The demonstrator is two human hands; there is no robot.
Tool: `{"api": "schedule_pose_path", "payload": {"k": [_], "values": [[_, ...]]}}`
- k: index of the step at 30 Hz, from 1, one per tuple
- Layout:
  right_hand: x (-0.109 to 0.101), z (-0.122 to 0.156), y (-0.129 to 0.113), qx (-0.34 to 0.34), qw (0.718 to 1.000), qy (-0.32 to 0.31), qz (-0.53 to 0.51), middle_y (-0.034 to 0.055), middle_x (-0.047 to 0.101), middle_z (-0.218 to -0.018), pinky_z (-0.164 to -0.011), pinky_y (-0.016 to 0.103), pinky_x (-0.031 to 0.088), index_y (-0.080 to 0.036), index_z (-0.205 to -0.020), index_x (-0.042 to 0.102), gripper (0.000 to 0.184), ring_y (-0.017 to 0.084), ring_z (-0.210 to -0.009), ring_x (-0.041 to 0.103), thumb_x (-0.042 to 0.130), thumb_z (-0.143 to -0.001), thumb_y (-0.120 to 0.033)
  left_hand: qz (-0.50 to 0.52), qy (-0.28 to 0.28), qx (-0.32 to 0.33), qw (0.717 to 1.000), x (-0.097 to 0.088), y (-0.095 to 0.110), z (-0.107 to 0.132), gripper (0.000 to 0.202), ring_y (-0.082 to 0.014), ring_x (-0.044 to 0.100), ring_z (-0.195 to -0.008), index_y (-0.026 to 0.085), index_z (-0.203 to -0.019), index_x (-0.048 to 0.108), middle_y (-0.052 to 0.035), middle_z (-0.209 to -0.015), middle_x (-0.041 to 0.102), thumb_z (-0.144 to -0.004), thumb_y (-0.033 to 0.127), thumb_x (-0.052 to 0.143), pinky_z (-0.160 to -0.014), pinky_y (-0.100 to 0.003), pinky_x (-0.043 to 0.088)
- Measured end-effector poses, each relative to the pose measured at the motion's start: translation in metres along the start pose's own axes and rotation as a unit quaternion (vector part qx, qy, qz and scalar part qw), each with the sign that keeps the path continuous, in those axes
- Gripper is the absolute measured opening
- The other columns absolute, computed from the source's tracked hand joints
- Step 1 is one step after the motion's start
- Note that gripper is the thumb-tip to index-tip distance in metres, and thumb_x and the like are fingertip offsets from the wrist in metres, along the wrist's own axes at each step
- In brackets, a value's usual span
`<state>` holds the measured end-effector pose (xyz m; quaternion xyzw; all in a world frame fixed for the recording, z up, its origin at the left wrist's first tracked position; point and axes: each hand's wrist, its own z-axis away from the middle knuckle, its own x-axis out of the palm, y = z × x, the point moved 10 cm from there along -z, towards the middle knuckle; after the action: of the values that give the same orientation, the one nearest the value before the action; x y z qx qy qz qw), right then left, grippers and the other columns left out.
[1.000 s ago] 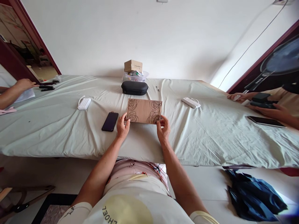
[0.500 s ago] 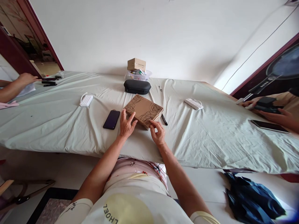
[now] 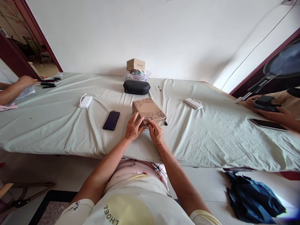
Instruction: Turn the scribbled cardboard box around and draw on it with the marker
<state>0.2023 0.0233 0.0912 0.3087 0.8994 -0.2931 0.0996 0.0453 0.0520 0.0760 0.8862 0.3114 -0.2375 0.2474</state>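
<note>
A brown cardboard box with black scribbled lines on its lid lies at an angle on the cloth-covered table in front of me. My left hand grips its near left corner, fingers bent along the edge. At the near edge, the thumb and fingertips of my right hand pinch the box close to the left fingertips. The front face is partly hidden behind both hands. A black pen pokes out from under the box's right side. To the left of my left hand lies a dark smartphone.
Behind the box are a black zip case, a plastic tub and a small carton. White power banks lie left and right. Other people's hands show at both sides, one pair holding a dark device.
The box has turned on the table, its near edge now facing me more squarely. My left hand has moved right, close to my right hand, which has shifted slightly left along the edge.
</note>
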Motion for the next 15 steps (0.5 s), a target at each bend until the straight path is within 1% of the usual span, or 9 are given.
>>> {"api": "schedule_pose_path", "payload": {"k": [4, 7, 9, 11, 15], "values": [[-0.018, -0.002, 0.021, 0.054, 0.996, 0.066, 0.016, 0.0100, 0.081, -0.111, -0.089, 0.040, 0.064, -0.023, -0.122, 0.076, 0.034, 0.023, -0.092, 0.076, 0.052, -0.104, -0.039, 0.018, 0.009, -0.011, 1.000, -0.007, -0.006, 0.000, 0.050, -0.0354, 0.042, -0.153, 0.023, -0.148, 0.058, -0.0182, -0.164, 0.043, -0.104, 0.047, 0.051, -0.123, -0.054, 0.038], [-0.033, 0.000, 0.040, 0.113, 0.987, 0.111, 0.039, 0.0080, 0.078, -0.097, -0.083, 0.039, 0.062, -0.023, -0.118, 0.076, 0.033, 0.021, -0.082, 0.072, 0.057, -0.101, -0.043, 0.034, 0.023, -0.038, 0.998, -0.011, -0.015, 0.001, 0.048, -0.0335, 0.046, -0.150, 0.024, -0.146, 0.059, -0.0158, -0.162, 0.046, -0.104, 0.046, 0.051, -0.122, -0.052, 0.042], [-0.038, 0.000, 0.046, 0.133, 0.982, 0.122, 0.048, 0.0054, 0.074, -0.089, -0.079, 0.037, 0.061, -0.024, -0.117, 0.076, 0.032, 0.019, -0.075, 0.066, 0.059, -0.099, -0.044, 0.050, 0.030, -0.062, 0.996, -0.013, -0.022, 0.003, 0.047, -0.0309, 0.049, -0.148, 0.024, -0.146, 0.059, -0.0145, -0.161, 0.048, -0.104, 0.044, 0.049, -0.120, -0.049, 0.045], [-0.041, 0.000, 0.045, 0.129, 0.982, 0.126, 0.057, 0.0048, 0.070, -0.088, -0.079, 0.037, 0.059, -0.025, -0.116, 0.076, 0.029, 0.018, -0.076, 0.063, 0.060, -0.099, -0.043, 0.073, 0.034, -0.077, 0.994, -0.013, -0.027, 0.004, 0.047, -0.0286, 0.052, -0.146, 0.024, -0.148, 0.058, -0.0138, -0.158, 0.051, -0.106, 0.040, 0.047, -0.121, -0.046, 0.045], [-0.043, -0.002, 0.035, 0.097, 0.983, 0.134, 0.073, 0.0069, 0.066, -0.097, -0.085, 0.040, 0.060, -0.026, -0.111, 0.077, 0.024, 0.021, -0.092, 0.064, 0.062, -0.098, -0.040, 0.110, 0.048, -0.075, 0.990, -0.013, -0.029, 0.005, 0.046, -0.0255, 0.056, -0.141, 0.024, -0.150, 0.056, -0.0126, -0.150, 0.060, -0.108, 0.035, 0.040, -0.123, -0.044, 0.044]]}}
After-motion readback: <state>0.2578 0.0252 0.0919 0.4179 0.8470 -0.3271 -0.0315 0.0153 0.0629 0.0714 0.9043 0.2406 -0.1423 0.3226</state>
